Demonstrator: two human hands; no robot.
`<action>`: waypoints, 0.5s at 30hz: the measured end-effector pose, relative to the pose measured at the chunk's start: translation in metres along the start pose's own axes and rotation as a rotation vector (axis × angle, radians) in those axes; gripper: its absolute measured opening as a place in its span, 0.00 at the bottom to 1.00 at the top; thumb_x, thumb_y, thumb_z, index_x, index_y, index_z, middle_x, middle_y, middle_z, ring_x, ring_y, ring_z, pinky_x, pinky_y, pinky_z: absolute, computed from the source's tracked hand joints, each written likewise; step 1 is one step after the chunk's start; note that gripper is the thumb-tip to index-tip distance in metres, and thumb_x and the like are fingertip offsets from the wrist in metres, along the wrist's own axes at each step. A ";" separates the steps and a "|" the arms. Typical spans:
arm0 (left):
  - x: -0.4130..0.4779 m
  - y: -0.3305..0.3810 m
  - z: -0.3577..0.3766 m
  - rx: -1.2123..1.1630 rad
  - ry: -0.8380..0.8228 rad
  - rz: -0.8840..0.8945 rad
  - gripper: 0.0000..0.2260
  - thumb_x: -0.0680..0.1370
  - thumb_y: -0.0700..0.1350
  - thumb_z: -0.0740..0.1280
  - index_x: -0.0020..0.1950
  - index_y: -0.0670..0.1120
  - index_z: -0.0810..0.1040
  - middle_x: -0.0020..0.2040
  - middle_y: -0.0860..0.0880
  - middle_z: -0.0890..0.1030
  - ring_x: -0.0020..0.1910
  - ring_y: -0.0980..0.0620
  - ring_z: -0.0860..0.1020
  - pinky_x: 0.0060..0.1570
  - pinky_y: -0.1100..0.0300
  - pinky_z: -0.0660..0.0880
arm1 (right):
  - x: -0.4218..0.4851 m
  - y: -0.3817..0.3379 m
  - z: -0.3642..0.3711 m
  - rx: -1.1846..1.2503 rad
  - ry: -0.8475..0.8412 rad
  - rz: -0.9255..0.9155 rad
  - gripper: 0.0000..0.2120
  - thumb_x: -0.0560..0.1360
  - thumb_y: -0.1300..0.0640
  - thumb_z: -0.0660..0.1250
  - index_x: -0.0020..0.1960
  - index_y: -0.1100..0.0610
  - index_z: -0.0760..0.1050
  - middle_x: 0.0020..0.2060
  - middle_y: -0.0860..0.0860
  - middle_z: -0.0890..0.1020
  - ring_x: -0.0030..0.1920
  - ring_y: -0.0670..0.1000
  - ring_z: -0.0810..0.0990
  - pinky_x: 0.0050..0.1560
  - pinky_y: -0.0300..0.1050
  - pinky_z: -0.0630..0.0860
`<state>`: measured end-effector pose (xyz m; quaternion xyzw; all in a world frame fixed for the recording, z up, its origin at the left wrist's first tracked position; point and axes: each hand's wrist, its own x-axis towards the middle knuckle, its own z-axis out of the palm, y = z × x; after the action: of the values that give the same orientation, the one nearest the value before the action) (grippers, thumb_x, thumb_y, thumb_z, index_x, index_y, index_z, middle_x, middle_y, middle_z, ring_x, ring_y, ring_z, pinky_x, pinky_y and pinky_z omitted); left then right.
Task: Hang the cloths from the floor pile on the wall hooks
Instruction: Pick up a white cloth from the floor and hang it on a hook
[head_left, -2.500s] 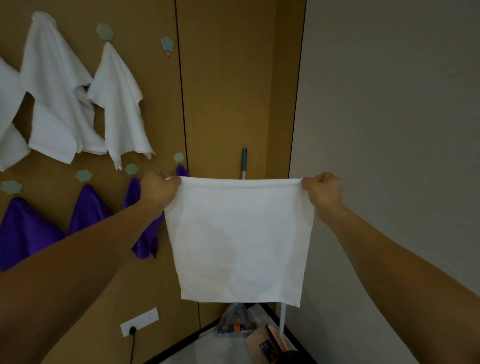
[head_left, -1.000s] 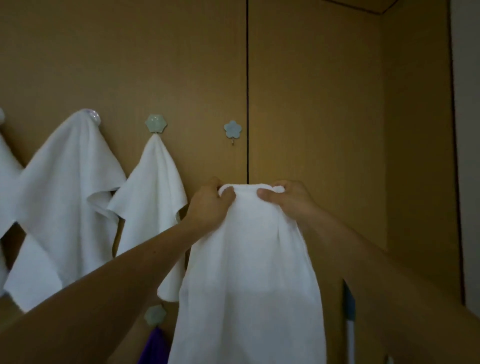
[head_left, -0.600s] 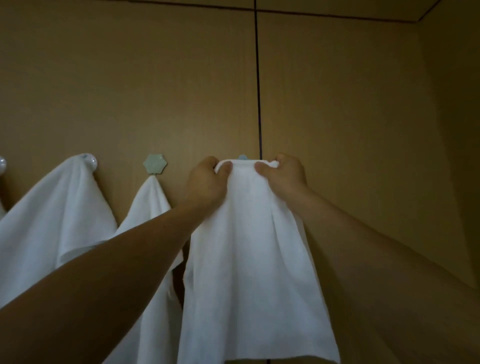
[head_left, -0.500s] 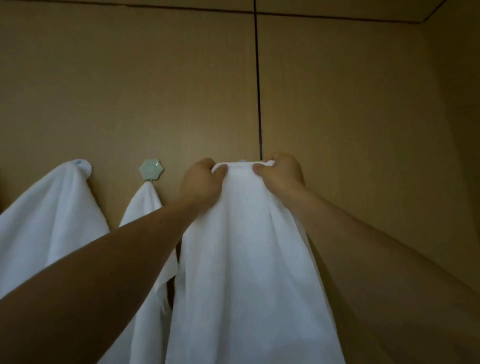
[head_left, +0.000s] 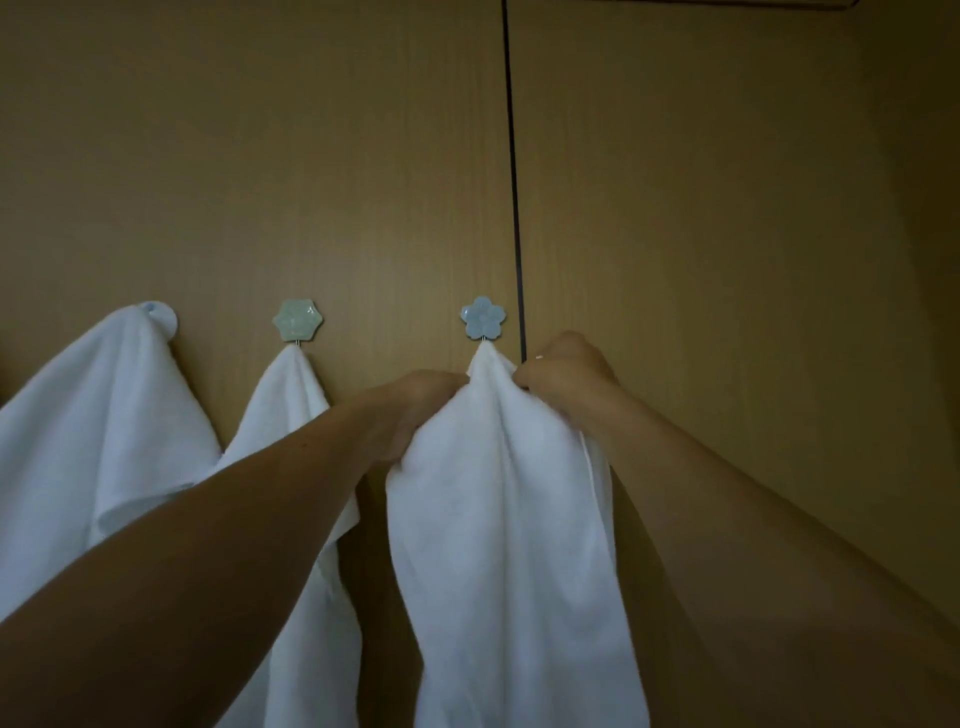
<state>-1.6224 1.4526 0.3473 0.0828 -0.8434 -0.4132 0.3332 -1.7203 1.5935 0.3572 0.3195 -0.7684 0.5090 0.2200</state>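
White cloth (head_left: 498, 519), blue flower hook (head_left: 483, 318), tan wall (head_left: 701, 234).

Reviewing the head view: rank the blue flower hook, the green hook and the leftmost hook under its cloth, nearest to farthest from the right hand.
From the right hand:
1. Blue flower hook, just up-left of it.
2. Green hook, further left, holding a white cloth.
3. Leftmost hook, far left, mostly covered by its cloth.

A white cloth (head_left: 498, 519) hangs by its peak from the blue flower hook (head_left: 483, 317) on the brown wall (head_left: 701, 234). The left hand (head_left: 415, 410) and right hand (head_left: 563, 366) pinch it just below the hook. Two more white cloths (head_left: 93, 426) hang to the left, one under a green hook (head_left: 297, 320).
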 end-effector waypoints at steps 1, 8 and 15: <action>-0.003 0.000 0.003 -0.003 -0.031 -0.017 0.13 0.82 0.41 0.59 0.65 0.38 0.74 0.66 0.42 0.74 0.59 0.44 0.75 0.54 0.57 0.71 | -0.004 -0.001 0.000 -0.097 -0.007 -0.001 0.11 0.66 0.54 0.69 0.32 0.55 0.68 0.29 0.50 0.73 0.28 0.50 0.72 0.29 0.38 0.64; -0.008 -0.004 0.008 0.653 0.065 0.011 0.13 0.82 0.49 0.60 0.57 0.41 0.76 0.55 0.43 0.77 0.53 0.47 0.77 0.45 0.59 0.70 | -0.033 0.013 0.017 -0.677 0.428 -0.470 0.13 0.72 0.55 0.66 0.56 0.52 0.75 0.54 0.52 0.74 0.55 0.55 0.70 0.51 0.49 0.60; -0.010 -0.004 0.009 0.587 0.415 0.629 0.11 0.78 0.43 0.60 0.56 0.43 0.79 0.50 0.43 0.78 0.49 0.45 0.75 0.49 0.53 0.71 | -0.044 0.009 0.027 -0.081 0.111 -0.389 0.20 0.78 0.54 0.61 0.69 0.56 0.69 0.60 0.53 0.75 0.56 0.52 0.76 0.54 0.47 0.74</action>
<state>-1.6212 1.4598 0.3355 -0.0051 -0.8242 -0.0112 0.5661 -1.6961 1.5827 0.3120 0.4241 -0.6988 0.4423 0.3690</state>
